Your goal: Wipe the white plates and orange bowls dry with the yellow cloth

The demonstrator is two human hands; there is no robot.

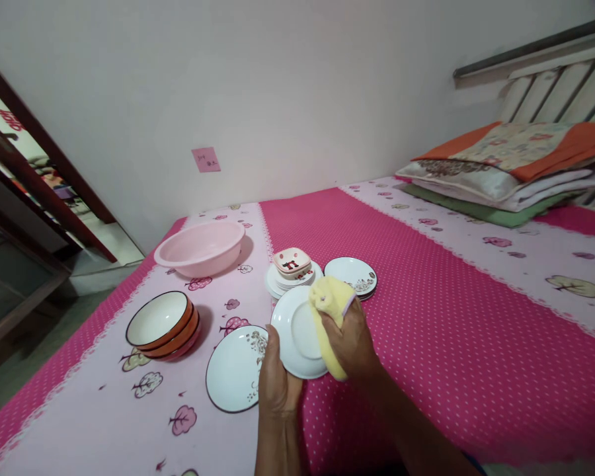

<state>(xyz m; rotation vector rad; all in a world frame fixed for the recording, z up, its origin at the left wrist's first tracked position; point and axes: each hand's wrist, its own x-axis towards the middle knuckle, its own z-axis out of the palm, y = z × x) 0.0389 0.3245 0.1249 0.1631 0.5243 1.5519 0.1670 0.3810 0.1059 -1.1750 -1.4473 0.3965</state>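
My left hand (pixel 276 380) grips a white plate (pixel 292 330) by its lower left edge, thumb on the near face. The plate is tilted up with its underside and foot ring toward me. In my right hand (pixel 350 337) is a yellow cloth (pixel 333 297), bunched and pressed on the plate's right side. Just left of my left hand, a flower-patterned plate (pixel 233 370) lies face up, partly covered by that hand. Behind the held plate stands a stack of small white plates (pixel 305 279) topped by a square dish (pixel 291 259). More flowered plates (pixel 350 272) are stacked to its right.
Orange bowls (pixel 161 324) are stacked at the left, with a pink basin (pixel 203 248) behind them. A pink patterned bedsheet (pixel 426 330) lies under everything. Folded bedding and pillows (pixel 506 165) are piled at the far right. The wall (pixel 302 99) borders the back.
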